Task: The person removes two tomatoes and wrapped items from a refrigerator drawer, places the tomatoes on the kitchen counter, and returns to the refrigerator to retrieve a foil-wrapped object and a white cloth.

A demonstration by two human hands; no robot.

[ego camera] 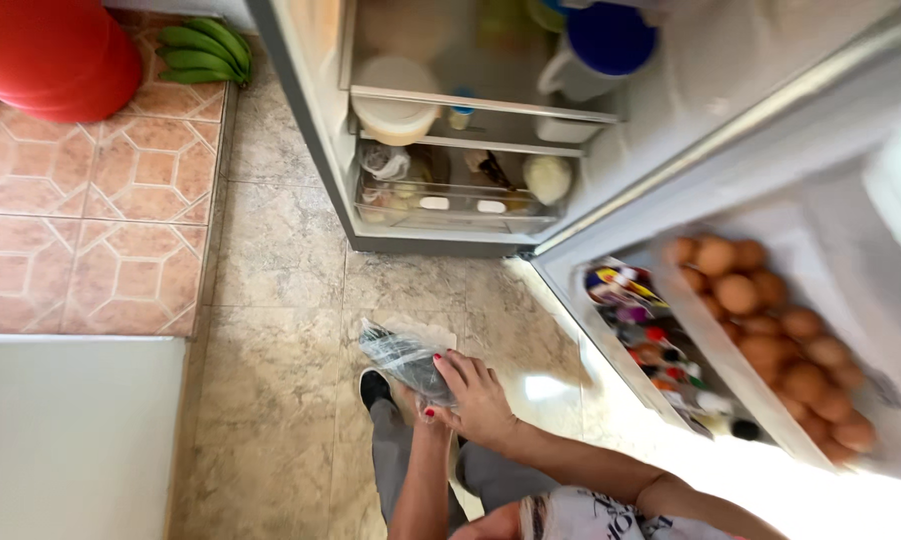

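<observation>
We note both hands meeting low in the view over a clear plastic bag [403, 355] with dark contents. Our right hand [479, 400] lies across the bag's near end, fingers spread and curled onto the plastic. Our left hand [429, 412] is mostly hidden beneath the right; only red-nailed fingertips show at the bag's lower edge, so we record it as touching the bag but cannot tell how firmly it closes. The bag extends up and to the left from the hands, held above the floor.

Directly below the hands we see grey trouser legs and one dark shoe [374, 385] standing on a beige marbled tile floor [271, 380]. To the left of the hands sits a white flat surface [71, 430], its nature unclear.

To the right of the hands, the open refrigerator door [871, 200] carries a shelf of brown eggs [771, 330] and, nearer the hands, a lower rack of small bottles and jars [661, 350].

Beyond the hands stands the open refrigerator [451, 150], with a clear bottom drawer [451, 205], a white lidded container [396, 95] and a blue-lidded jug [596, 50] above.

Farthest off to the left, the floor changes to terracotta patterned tiles [91, 220], bearing green bananas [209, 48] and a large red round object [56, 55].
</observation>
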